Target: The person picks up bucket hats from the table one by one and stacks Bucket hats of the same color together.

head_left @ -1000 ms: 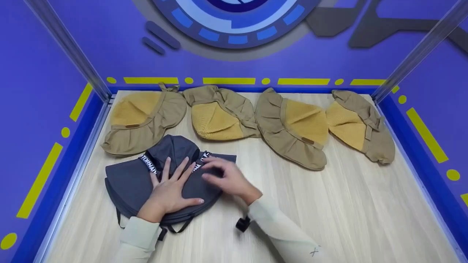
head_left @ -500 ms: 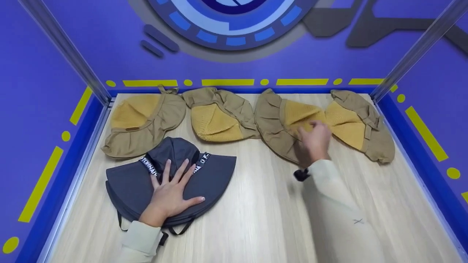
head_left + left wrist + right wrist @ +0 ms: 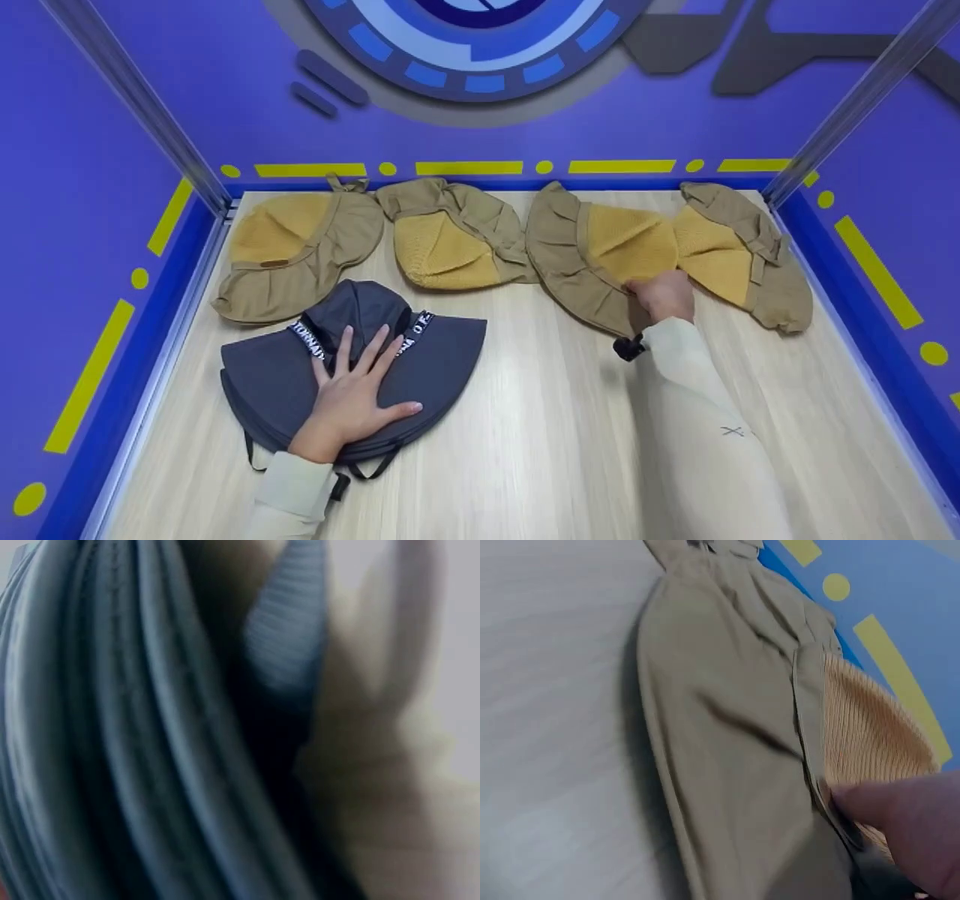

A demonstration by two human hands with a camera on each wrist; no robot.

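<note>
My left hand (image 3: 352,409) lies with its fingers spread on a dark grey folded sun hat (image 3: 442,367) at the front left. The hat has a lettered band and black straps, and its layered brim edges (image 3: 172,720) fill much of the left wrist view. At the back right, my right hand (image 3: 666,294) pinches a tan bucket hat with a yellow knitted crown (image 3: 626,238) at the band, near the crown's lower edge. In the right wrist view a digit (image 3: 900,814) presses on that band beside the wide tan brim (image 3: 720,720); the other fingers are hidden.
Two similar tan-and-yellow hats lie at the back left, a left one (image 3: 281,232) and a middle one (image 3: 446,251). Another hat (image 3: 716,251) adjoins the gripped one on its right. Behind them stands a blue-purple wall (image 3: 480,142); metal-edged side walls flank the wooden table (image 3: 540,450).
My right hand has left the dark hat's brim, moved right and back to the third tan hat, and taken hold at its band. The left hand stays spread on the dark hat.
</note>
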